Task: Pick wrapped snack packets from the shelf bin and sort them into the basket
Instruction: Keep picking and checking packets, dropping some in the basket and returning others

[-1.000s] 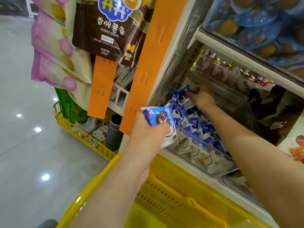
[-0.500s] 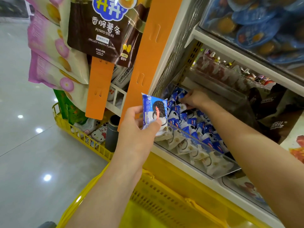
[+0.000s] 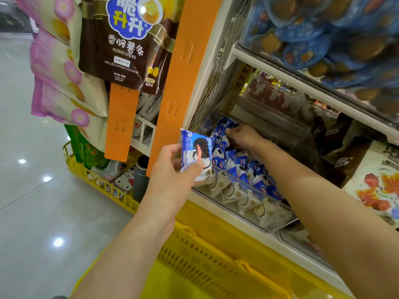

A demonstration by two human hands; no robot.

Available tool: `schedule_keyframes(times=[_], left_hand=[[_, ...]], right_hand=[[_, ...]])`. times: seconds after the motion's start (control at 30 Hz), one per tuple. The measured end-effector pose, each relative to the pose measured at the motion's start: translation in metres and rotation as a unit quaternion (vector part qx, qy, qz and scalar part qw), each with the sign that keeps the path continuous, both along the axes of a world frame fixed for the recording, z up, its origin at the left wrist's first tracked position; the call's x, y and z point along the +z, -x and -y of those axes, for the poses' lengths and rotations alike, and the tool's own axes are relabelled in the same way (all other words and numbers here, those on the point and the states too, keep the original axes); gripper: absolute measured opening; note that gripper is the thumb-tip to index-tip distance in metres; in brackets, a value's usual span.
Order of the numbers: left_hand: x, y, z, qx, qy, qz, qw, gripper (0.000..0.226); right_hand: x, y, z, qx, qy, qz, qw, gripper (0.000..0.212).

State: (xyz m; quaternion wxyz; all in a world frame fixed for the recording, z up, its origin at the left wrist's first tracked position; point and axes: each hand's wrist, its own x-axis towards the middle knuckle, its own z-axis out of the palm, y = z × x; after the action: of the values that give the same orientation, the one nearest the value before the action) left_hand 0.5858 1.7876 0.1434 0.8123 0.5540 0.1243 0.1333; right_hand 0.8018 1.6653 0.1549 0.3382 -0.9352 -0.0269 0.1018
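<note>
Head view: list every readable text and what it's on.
"脆升升": logo on the brown potato sticks bag, top clipped
"香脆薯条": same bag
"POTATO STICKS": same bag
"GRILLED WAGYU FLAVOR": same bag
Small print lower on that bag: too small to read.
Print on the cookie packet held in the left hand: too blurred to read.
Print on the blue packets in the bin and the dark bags: blurred.
</note>
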Motion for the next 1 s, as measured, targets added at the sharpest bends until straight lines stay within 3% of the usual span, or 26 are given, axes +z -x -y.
schedule_keyframes(times=[0.07,0.2,0.4,0.57,0.7,0.8,1.0], left_hand=[[-0.001,0.0,0.001,-0.008,0.009,0.0,1.0,0.032],[-0.005,0.003,0.007,-0.05,0.01,-0.006,0.999,0.034],[-0.012,0.016,0.023,-0.107,-0.068,0.014,0.992,0.038],[-0.019,0.026,0.039,-0.129,-0.181,-0.024,0.975,0.037],[-0.021,0.037,0.051,-0.111,-0.187,-0.022,0.976,0.012],[-0.027,0.042,0.057,-0.096,-0.195,-0.021,0.976,0.019],[-0.036,0.044,0.065,-0.108,-0.128,-0.054,0.984,0.022]], right_hand=[[0.007,0.018,0.003,0.022,0.037,0.102,0.994,0.036],[0.021,0.08,0.009,0.049,-0.106,0.225,0.967,0.025],[0.016,0.164,0.036,0.124,-0.214,0.101,0.964,0.039],[0.005,0.195,0.057,0.118,-0.281,0.09,0.948,0.019],[-0.012,0.212,0.066,0.106,-0.258,0.086,0.956,0.017],[-0.021,0.221,0.071,0.098,-0.264,0.095,0.955,0.012],[-0.032,0.23,0.082,0.16,-0.139,0.285,0.935,0.006]])
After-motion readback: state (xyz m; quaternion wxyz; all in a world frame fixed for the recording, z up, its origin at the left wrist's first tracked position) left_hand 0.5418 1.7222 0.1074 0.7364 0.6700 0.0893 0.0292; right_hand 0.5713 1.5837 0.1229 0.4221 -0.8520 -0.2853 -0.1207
